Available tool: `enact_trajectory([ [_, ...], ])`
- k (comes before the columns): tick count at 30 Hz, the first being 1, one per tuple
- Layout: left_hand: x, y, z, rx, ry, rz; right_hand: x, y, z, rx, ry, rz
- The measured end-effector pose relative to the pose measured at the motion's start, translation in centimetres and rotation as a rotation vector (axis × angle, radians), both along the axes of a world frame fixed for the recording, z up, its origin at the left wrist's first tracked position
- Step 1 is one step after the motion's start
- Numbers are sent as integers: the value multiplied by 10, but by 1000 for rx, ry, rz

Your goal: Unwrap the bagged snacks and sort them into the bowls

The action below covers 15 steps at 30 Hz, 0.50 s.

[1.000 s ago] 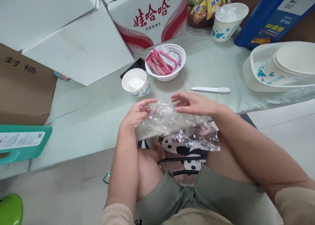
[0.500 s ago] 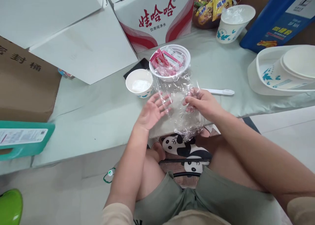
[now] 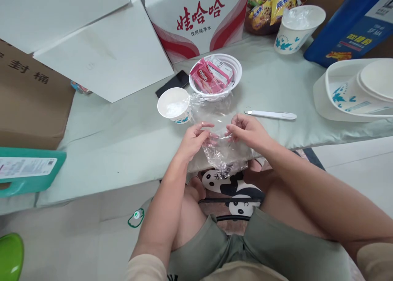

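Note:
A crumpled clear plastic bag [image 3: 225, 156] hangs over the table's front edge between my hands. My right hand [image 3: 245, 129] pinches it between thumb and fingers. My left hand [image 3: 193, 139] has its fingers bent round the bag's left side, some of them seen through the film. Just behind the bag, a white bowl [image 3: 238, 78] holds red and pink snack packets [image 3: 205, 74]. Left of the bag stands a paper cup [image 3: 174, 103] with something white and clear inside. A white craft knife [image 3: 272, 114] lies right of my right hand.
A dark phone [image 3: 172, 83] lies behind the cup. White cartons [image 3: 199, 31] stand at the back, with a snack basket [image 3: 250, 25] and another paper cup [image 3: 294, 35]. A white tub [image 3: 322, 105] of cups sits right, a green container [image 3: 46, 182] left.
My left hand has turned inward from spread fingers and closed on the bag. The bag's upper part has dropped and bunched between my hands. The view has shifted slightly.

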<state>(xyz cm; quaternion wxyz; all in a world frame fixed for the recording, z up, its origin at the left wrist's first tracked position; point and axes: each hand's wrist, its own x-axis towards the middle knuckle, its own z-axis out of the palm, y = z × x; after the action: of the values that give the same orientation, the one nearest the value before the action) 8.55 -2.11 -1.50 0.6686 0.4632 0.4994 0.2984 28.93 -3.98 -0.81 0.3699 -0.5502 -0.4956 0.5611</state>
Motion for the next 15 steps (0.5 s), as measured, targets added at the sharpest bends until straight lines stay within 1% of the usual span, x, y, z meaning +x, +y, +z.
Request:
enact_trajectory([
  [3,-7,2,3,-1,30,-12,4,0,2,-57,56,122],
  [5,-12,3,4,12,19,-12,6,0,2,-62,83,175],
  [10,-18,4,5,53,-57,45,8,1,-3,-17,202,107],
  [13,-21,5,4,69,-99,109,9,3,-6,10,268,90],
  [15,-23,6,3,85,-121,123,11,3,-7,26,281,88],
])
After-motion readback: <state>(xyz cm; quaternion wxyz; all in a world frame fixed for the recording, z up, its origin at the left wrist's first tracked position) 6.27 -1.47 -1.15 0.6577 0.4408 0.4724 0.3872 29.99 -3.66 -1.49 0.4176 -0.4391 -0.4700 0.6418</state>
